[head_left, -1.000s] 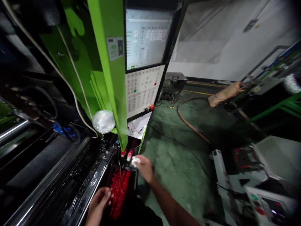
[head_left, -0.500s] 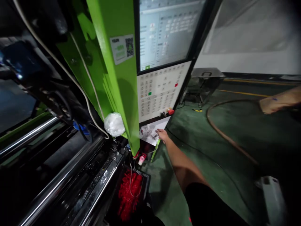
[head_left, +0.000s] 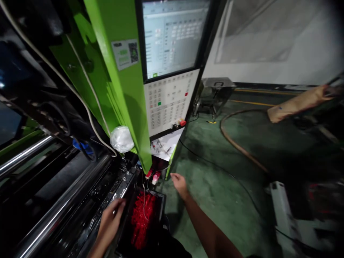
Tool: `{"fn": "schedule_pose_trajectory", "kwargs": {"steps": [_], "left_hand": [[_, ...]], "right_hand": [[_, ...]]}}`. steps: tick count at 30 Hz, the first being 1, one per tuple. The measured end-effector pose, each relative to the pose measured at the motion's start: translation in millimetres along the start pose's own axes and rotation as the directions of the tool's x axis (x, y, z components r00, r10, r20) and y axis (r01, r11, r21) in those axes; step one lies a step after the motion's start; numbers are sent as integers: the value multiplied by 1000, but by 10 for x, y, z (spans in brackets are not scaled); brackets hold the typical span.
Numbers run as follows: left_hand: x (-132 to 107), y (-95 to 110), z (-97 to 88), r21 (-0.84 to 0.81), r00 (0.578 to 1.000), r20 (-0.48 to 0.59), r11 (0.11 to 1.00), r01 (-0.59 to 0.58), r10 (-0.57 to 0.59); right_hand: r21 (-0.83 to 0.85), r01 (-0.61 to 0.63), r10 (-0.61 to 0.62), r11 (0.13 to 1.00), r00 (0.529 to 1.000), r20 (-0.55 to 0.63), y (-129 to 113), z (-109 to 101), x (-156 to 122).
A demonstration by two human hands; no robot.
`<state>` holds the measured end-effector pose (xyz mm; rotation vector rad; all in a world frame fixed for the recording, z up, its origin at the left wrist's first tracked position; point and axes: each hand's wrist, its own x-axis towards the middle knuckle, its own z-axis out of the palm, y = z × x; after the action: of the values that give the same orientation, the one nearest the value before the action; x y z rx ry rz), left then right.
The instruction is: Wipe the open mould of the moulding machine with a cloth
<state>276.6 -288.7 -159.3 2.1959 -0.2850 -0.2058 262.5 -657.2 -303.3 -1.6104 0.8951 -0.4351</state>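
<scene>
- The red parts (head_left: 142,222) lie heaped in a black bin (head_left: 161,200) at the foot of the green machine column (head_left: 126,96); the heap's long axis runs away from the person, toward the column.
- Single pieces in the heap are too blurred to tell apart; the bin's near end is hidden in shadow.
- The left hand (head_left: 111,220) rests on the machine's metal rail (head_left: 88,211) just beside the bin, grip loose, holding nothing.
- The right hand (head_left: 179,183) hovers above the green floor (head_left: 215,190), fingers open and empty; bare floor lies to its right.
</scene>
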Motion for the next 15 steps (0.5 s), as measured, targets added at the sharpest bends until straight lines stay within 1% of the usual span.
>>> {"fn": "schedule_pose_trajectory", "kwargs": {"steps": [2,4,6,8,9,11,13,15], "left_hand": [[355,217,-28,27,991,-49,992,-124,125],[702,526,-74,64,965,-147,976,-211,218],[1042,887,-129,124,910,-276,950,-286,310],[1370,1230,-176,196,858,-359,928,-316,368],[1521,1373,-195,235,850,-358,918,-318,387],[1769,1570,-226,323,854,-325,896,-304,406],[1904,1657,-255,408,867,-305,877,-255,394],[1910,1675,-285,469,873,-318,861,-195,370]], "right_hand": [[49,37,-40,998,997,59,-109,133,33],[114,83,-93,990,992,85,-281,291,124],[187,128,-144,974,987,76,-498,456,204],[271,158,-178,950,983,52,-747,616,197],[318,169,-192,933,981,40,-879,690,145],[419,189,-217,888,976,20,-1152,812,-64],[513,192,-236,836,971,22,-1424,898,-383],[593,160,-248,789,966,69,-1691,967,-733]]}}
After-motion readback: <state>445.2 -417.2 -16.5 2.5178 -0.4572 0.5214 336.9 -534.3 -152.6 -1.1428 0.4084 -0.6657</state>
